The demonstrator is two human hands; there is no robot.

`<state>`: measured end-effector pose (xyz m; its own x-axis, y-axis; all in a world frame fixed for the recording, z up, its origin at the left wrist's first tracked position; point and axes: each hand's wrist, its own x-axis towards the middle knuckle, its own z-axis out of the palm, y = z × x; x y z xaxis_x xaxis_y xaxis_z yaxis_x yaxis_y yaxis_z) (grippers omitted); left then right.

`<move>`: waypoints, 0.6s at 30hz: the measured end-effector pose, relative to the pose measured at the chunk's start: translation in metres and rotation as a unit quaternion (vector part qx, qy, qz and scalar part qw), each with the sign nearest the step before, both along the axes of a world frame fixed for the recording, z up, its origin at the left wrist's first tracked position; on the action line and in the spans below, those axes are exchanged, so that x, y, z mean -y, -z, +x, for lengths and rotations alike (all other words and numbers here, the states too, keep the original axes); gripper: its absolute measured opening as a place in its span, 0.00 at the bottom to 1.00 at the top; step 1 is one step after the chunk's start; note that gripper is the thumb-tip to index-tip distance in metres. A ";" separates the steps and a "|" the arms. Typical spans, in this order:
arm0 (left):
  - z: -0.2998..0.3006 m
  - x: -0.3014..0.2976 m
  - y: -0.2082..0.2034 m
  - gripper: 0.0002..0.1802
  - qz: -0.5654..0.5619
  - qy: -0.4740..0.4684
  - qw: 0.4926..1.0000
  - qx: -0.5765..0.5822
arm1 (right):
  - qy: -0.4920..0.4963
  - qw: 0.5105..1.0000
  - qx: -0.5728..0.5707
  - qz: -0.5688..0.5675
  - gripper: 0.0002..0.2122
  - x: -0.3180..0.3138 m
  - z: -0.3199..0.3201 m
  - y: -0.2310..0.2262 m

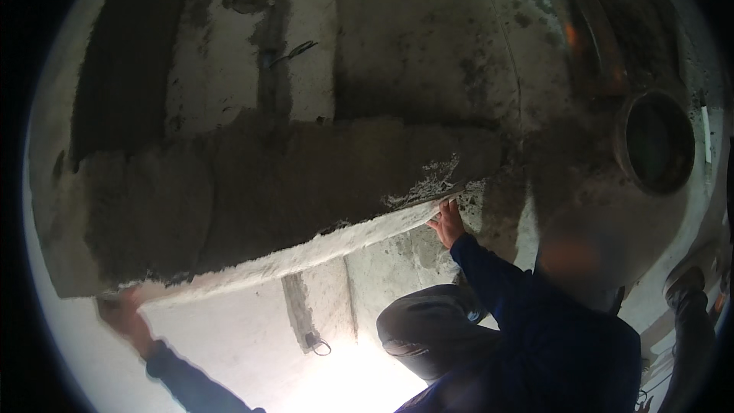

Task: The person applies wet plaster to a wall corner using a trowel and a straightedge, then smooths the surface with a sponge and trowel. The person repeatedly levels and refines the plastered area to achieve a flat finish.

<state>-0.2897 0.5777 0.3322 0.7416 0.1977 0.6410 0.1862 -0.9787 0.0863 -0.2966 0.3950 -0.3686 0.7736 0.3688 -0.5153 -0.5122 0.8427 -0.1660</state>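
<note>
The work in hand looks like levelling a grey mortar coat on a wall, and it seems to be partway through. A long pale straightedge (306, 255) lies along the near border of a broad, dark mortar band (290, 183), slanting from near left to farther right. The left hand (126, 317) holds its left end, though the fingers are too dim to make out singly; the right hand (449, 222) is closed on the right end, fingers bent over the edge.

What seems done: the band is covered along most of its length and looks fairly even through the middle. What seems left: its near edge is ragged, and rough mortar crumbs (430, 183) show just beyond the right end of the straightedge, so that corner probably wants more smoothing. On the near side of the straightedge the pale wall surface (229, 329) looks uncoated, with a grey filled strip (297, 302) and a loop of wire (321, 347) coming out of it. Far from the hands, another wire (300, 51) sticks out of a patched, pale panel (218, 69). A round bucket (621, 141) stands at the far right; its contents are too dark to tell.
</note>
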 end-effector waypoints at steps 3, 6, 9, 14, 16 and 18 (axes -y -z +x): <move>0.009 -0.033 0.057 0.26 0.026 -0.027 0.996 -0.082 | -0.084 0.996 -0.016 -0.005 0.41 0.001 -0.007 0.007; -0.007 -0.030 0.073 0.39 -0.040 0.094 0.995 -0.022 | -0.072 0.997 -0.027 -0.029 0.41 0.009 -0.015 0.008; -0.044 0.013 0.026 0.31 0.025 0.094 0.995 -0.023 | -0.053 0.998 -0.005 -0.015 0.39 0.017 -0.020 -0.002; -0.045 0.074 -0.019 0.34 0.053 0.134 0.989 -0.034 | 0.008 0.998 0.062 -0.018 0.40 0.025 -0.003 -0.020; -0.034 0.085 -0.015 0.36 0.074 0.150 0.985 -0.038 | -0.001 0.999 0.052 0.003 0.37 0.025 0.002 -0.024; -0.023 0.088 -0.011 0.37 0.124 0.163 0.978 -0.031 | 0.022 0.997 0.073 0.001 0.38 0.025 0.002 -0.023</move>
<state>-0.3124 0.4895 0.3429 0.7784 -0.2111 0.5913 -0.1412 -0.9765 -0.1628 -0.2950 0.3702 -0.3455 0.8558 0.3341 -0.3950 -0.4457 0.8637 -0.2353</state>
